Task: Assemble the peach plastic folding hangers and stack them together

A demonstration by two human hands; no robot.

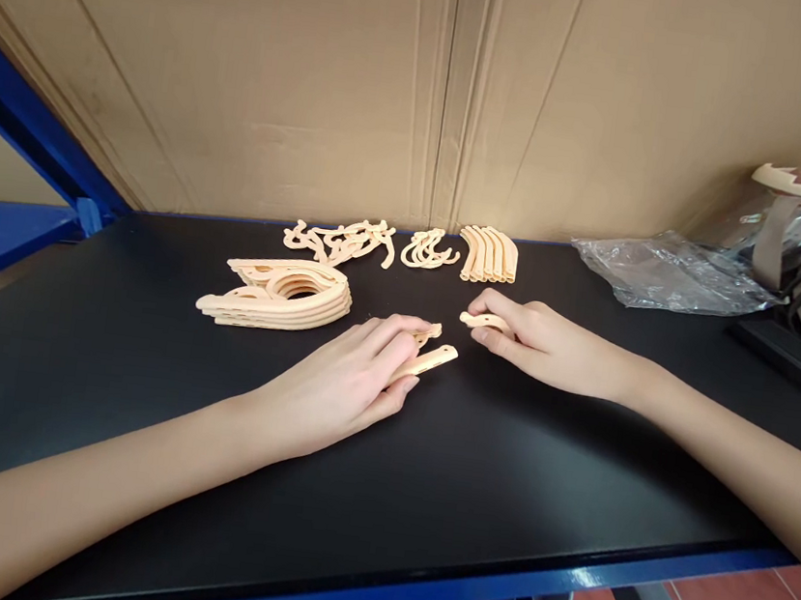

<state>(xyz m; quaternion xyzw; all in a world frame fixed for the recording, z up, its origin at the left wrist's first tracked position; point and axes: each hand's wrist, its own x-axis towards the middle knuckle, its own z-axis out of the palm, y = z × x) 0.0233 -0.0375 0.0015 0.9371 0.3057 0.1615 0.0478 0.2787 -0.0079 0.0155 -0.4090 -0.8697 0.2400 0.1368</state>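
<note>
My left hand (358, 373) is closed around a cream plastic hanger part (440, 357), with two ends jutting out past the fingers to the right. Most of that part is hidden under the hand. In my right hand (548, 345), thumb and fingers pinch a short curved hanger arm (480, 320), its holed end pointing left. A small gap separates the two pieces. Left of my left hand lies a stack of folded cream hangers (318, 309). Behind the hands are a loose heap of small hanger pieces (342, 239), several hooks (427, 250) and a row of hanger arms (490, 256).
A crumpled clear plastic bag (673, 273) lies at the back right, near a dark object with a strap (776, 244). Cardboard (288, 82) stands behind the black tabletop (420, 497). A blue metal frame (90, 213) rises at the left.
</note>
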